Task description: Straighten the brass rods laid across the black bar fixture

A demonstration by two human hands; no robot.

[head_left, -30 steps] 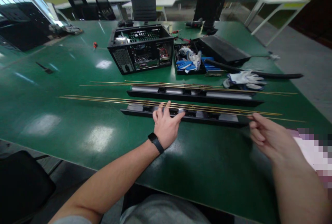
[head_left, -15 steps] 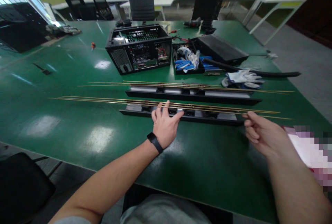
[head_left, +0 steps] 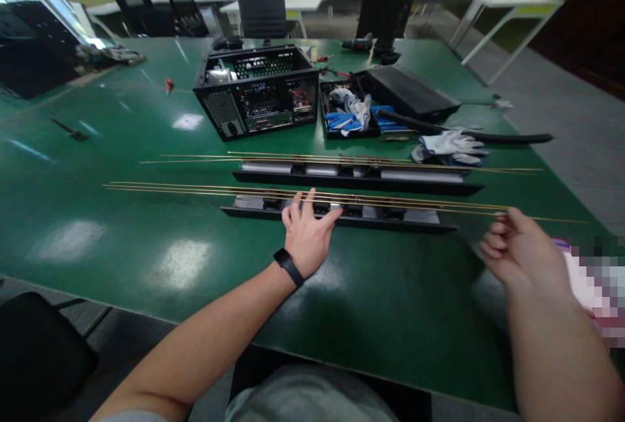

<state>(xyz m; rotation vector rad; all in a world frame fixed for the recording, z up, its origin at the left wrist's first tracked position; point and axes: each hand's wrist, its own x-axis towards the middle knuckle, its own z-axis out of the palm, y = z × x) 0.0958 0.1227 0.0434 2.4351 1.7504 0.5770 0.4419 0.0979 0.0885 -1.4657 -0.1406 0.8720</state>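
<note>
Two long black rails lie across the green table (head_left: 146, 266). On the near rail (head_left: 390, 220) rest thin brass rods (head_left: 195, 189) that reach well past its ends. My left hand (head_left: 306, 233), a black band on its wrist, lies flat with fingers spread on the middle of the near rail and the rods. My right hand (head_left: 517, 249) is curled, its fingertips pinched on the right end of one brass rod. The far rail (head_left: 361, 180) carries its own pair of brass rods (head_left: 205, 158).
An open black computer case (head_left: 256, 90) stands beyond the rails, with a black tray (head_left: 349, 112) of blue and white gloves beside it. A white glove (head_left: 449, 146), a black panel (head_left: 410, 91) and a black hose (head_left: 488, 135) lie at the right. Office chairs line the far edge.
My right hand has slid to the right along the brass rod and drawn it that way; the rod's left end has shifted right. My left hand has stayed on the near rail.
</note>
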